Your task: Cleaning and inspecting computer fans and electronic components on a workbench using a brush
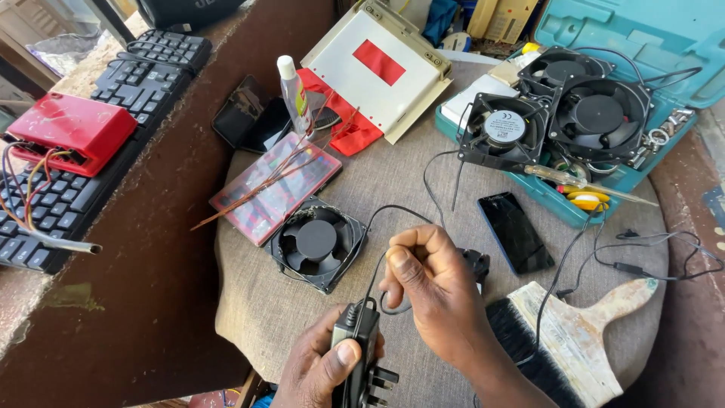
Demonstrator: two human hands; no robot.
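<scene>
A round stool [393, 189] with a grey cloth top carried a black fan [316, 242], a clear pink case [276, 185], a dark phone [516, 231], a wide brush [574, 340], a white box [377, 72] on red cloth [349, 128], and an open teal toolcase [642, 162] holding more fans

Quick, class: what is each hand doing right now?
Left hand: closed around a black power adapter.
Right hand: closed, pinching the adapter's black cable.
</scene>
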